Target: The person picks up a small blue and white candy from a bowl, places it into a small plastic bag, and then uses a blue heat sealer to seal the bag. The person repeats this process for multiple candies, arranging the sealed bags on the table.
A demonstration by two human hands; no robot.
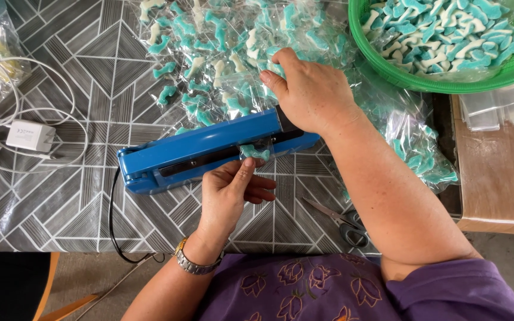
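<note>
Head view: person at a table with a grey geometric-pattern cover [78, 196], both bare hands on a blue heat sealer [209, 151].
Right hand: right hand [310, 92] lies palm down on the right end of the sealer arm, fingers flat and close together, fingertips over the clear bags behind it; grips nothing that shows.
Left hand: left hand [230, 193] sits in front of the sealer, thumb and fingers pinched on the edge of a small clear candy bag [256, 153]; metal wristwatch [193, 261] on the wrist.
Bag position: small clear candy bag is caught in the sealer's slot near the right end, a few blue-white pieces showing at the front.
Sealer: lies slanted across the table centre, arm down, black cord [113, 220] running off the near edge.
Behind: pile of sealed candy bags [221, 47], spreading to the right of the forearm.
Top right: green basket [388, 65] with loose blue-white candies in clear plastic.
Right: cardboard box [498, 178].
Near edge: scissors [343, 220], beside the right forearm.
Left: white charger [30, 135] with tangled white cables.
</note>
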